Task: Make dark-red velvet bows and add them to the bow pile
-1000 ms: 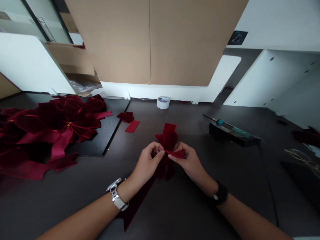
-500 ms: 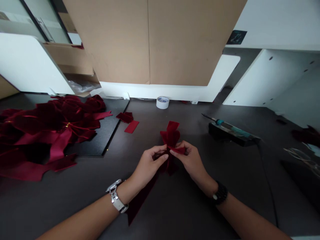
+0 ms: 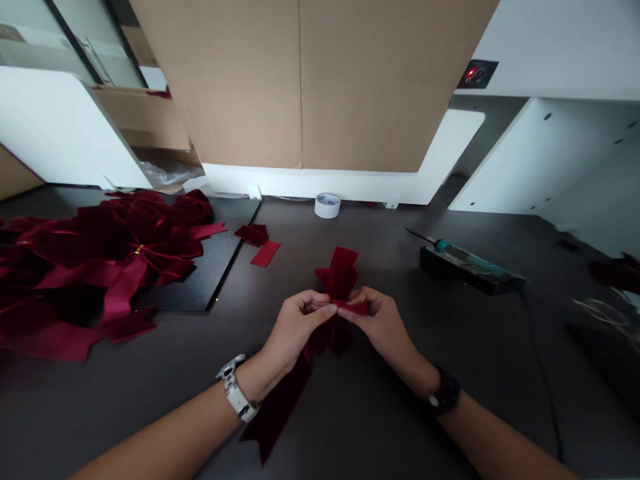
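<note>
Both hands meet on a dark red velvet ribbon bow (image 3: 343,275) above the middle of the dark table. My left hand (image 3: 301,325) pinches its centre from the left, thumb and fingers closed on it. From the right, my right hand (image 3: 376,319) grips a folded piece of the red ribbon at the same centre, thumb tips close together. Loops stand up beyond the fingers. A long ribbon tail (image 3: 283,407) with a notched end hangs down beside my left wrist. The fingers partly hide the bow's middle.
Finished-looking red bows (image 3: 125,247) lie piled on a black board (image 3: 200,293) at left. Short red ribbon pieces (image 3: 265,253) lie beside it. A tape roll (image 3: 327,206) stands at the back. A soldering iron (image 3: 450,248) rests on a black holder at right, its cord trailing forward.
My hands have drawn closer together at the bow's centre, and the bow has tilted slightly. The tail below my left wrist shows more. A red light now glows on the dark panel at upper right.
</note>
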Available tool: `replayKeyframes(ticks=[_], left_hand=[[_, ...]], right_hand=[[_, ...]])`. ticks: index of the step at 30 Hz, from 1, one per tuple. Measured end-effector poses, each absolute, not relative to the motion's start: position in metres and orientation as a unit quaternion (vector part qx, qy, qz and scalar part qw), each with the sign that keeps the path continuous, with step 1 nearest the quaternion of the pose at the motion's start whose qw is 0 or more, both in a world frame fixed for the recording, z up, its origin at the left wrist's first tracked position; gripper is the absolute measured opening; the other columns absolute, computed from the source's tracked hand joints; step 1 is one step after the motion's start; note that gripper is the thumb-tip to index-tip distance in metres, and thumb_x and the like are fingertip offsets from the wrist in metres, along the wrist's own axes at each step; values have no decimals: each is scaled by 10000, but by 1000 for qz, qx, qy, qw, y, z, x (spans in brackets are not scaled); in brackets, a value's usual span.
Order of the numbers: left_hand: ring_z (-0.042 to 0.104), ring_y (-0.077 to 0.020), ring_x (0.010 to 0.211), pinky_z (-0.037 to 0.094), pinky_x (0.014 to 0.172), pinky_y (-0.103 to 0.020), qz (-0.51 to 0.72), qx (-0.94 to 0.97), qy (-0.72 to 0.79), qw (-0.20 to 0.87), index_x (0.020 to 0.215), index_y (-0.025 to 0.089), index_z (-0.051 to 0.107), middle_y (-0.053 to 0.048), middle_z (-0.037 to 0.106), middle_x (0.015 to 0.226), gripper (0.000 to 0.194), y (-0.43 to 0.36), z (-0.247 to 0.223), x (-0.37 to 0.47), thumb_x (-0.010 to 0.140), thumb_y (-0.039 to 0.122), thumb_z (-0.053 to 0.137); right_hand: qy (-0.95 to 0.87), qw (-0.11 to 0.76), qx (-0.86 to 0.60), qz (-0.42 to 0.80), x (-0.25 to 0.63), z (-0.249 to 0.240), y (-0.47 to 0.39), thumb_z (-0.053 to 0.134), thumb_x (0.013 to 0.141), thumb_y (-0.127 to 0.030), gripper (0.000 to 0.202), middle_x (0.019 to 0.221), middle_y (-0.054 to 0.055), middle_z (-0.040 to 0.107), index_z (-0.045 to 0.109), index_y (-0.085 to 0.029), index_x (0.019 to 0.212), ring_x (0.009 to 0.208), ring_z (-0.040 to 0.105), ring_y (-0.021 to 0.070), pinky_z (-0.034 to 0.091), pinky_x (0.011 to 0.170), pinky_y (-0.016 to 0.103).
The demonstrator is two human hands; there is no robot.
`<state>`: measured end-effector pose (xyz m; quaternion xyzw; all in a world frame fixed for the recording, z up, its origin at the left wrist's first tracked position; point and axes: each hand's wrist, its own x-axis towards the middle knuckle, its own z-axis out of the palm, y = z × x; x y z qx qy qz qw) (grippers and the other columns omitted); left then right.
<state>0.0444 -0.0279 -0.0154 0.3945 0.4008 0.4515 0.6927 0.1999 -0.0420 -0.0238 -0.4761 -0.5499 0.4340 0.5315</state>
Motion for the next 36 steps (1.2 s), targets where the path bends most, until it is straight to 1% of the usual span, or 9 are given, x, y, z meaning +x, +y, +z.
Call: replayKeyframes(ticks=[6,10,15,21,24,29,32,36], left_hand=[[574,-81,684,426,691,-207,438,402,414,689,795,130,682,-2,677,749,284,-27,-15,43,601,289,814],[574,-84,669,427,671,-210,430,403,413,694,793,131,676,-2,674,741,280,-26,-15,43,615,306,805],[559,-83,645,421,656,-211,427,409,411,694,734,125,662,2,659,699,256,-28,-17,43,615,303,802],[562,-92,655,426,665,-220,430,408,409,693,747,128,649,-2,654,712,274,-29,-17,43,620,321,797],[546,-88,637,416,650,-216,434,413,412,687,726,129,632,6,634,690,290,-28,-16,44,606,332,802],[507,-77,605,383,613,-205,433,430,416,674,687,133,592,22,594,653,314,-28,-16,43,604,350,802],[481,-69,583,359,586,-198,423,433,419,677,679,131,574,26,573,632,325,-28,-15,43,616,361,794],[469,-65,573,354,576,-195,414,436,411,685,687,132,560,35,546,625,327,-28,-14,42,641,372,777]], right_hand=[[-582,552,-488,342,199,-21,-45,749,673,-256,134,721,15,599,637,-187,650,667,566,134,456,619,249],[-580,551,-491,344,198,-19,-48,715,717,-241,77,740,24,634,658,-193,698,706,600,147,476,659,263],[-579,550,-488,351,201,-19,-47,708,721,-239,79,775,39,673,648,-187,714,728,622,163,478,688,290],[-634,537,-488,269,201,-20,-47,687,764,-241,95,734,31,636,623,-190,715,705,605,162,456,652,289],[-655,526,-483,247,200,-19,-48,664,774,-211,102,717,26,615,600,-190,698,697,595,160,445,635,283],[-668,514,-481,242,200,-18,-47,644,778,-187,98,734,26,616,581,-188,703,708,593,158,443,647,281],[-661,509,-490,251,199,-19,-48,655,784,-232,119,730,27,615,578,-185,706,697,581,156,435,642,279],[-626,508,-501,314,200,-18,-47,646,790,-299,165,693,22,602,580,-178,699,669,564,149,439,630,270]])
